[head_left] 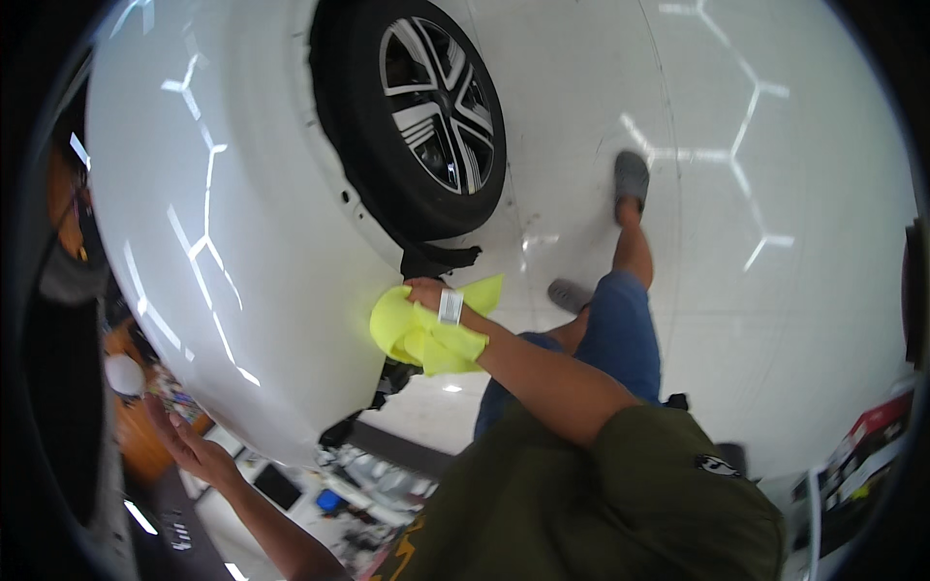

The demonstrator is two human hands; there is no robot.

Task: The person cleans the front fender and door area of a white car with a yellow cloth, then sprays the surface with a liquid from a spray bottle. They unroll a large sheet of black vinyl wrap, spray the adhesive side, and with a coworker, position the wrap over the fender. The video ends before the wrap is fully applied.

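Observation:
A bright yellow-green cloth (426, 339) with a white tag is bunched in my right hand (431, 293), whose fingers are closed round it. The cloth lies against the lower edge of a glossy white car body panel (257, 194), just below the wheel (436, 107). On the far left, my left hand (191, 445) is beyond the panel's edge with its fingers stretched out. Close to those fingertips is a small white round thing (124, 375), whose kind I cannot make out. Whether the fingertips touch it is unclear.
Black trim (441, 259) juts from the panel edge behind the tyre. Glossy light floor (775, 320) reflects the lamps on the right. At the lower left lies a cluttered area with a blue item (331, 501). A red item (882, 421) is at the far right.

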